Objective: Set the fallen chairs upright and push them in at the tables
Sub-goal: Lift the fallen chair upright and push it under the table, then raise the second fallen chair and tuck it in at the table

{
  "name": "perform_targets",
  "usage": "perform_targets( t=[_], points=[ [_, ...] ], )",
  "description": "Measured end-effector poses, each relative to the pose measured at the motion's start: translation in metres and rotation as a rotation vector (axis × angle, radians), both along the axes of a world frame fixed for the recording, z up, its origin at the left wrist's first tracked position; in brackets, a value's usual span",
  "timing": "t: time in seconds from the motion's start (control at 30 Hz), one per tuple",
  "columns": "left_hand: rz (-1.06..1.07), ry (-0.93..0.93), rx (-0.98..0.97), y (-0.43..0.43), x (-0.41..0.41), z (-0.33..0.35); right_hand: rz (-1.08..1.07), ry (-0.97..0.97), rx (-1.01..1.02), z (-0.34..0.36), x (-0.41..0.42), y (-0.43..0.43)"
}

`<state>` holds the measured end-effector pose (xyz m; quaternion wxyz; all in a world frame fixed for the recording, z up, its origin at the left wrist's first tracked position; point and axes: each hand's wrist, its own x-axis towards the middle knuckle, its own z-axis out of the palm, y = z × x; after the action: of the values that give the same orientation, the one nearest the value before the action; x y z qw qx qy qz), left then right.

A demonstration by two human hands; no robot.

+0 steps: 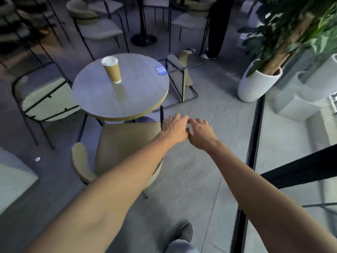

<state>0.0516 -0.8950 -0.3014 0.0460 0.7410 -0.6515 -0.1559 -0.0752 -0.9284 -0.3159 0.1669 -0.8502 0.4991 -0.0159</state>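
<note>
A beige chair with a black wire frame (179, 79) lies tipped over on the floor just right of the round table (102, 99). A second beige chair (125, 143) stands close in front of the table under my left forearm, and one thin black rod (161, 115) rises at its right edge; whether it stands upright I cannot tell. My left hand (176, 127) and my right hand (200, 133) reach forward side by side above the floor, right of that chair. Their fingers are relaxed and hold nothing.
A paper cup (111, 70) and a blue card (161, 70) sit on the table. Another chair (45, 101) stands at its left. A white planter (255, 86) and a glass wall (254, 136) bound the right. A person's dark trouser legs (218, 28) show at the back.
</note>
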Motion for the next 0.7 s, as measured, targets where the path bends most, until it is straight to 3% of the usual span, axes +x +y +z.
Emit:
perform_targets(
  t=[0.37,0.7],
  points=[
    [0.05,-0.087,-0.043,-0.17,-0.046,0.023,0.031,0.088,-0.023,0.028,-0.073,-0.187],
    [0.107,-0.099,0.009,-0.378,-0.021,-0.008,0.116,0.133,-0.006,0.019,-0.04,-0.403]
  ],
)
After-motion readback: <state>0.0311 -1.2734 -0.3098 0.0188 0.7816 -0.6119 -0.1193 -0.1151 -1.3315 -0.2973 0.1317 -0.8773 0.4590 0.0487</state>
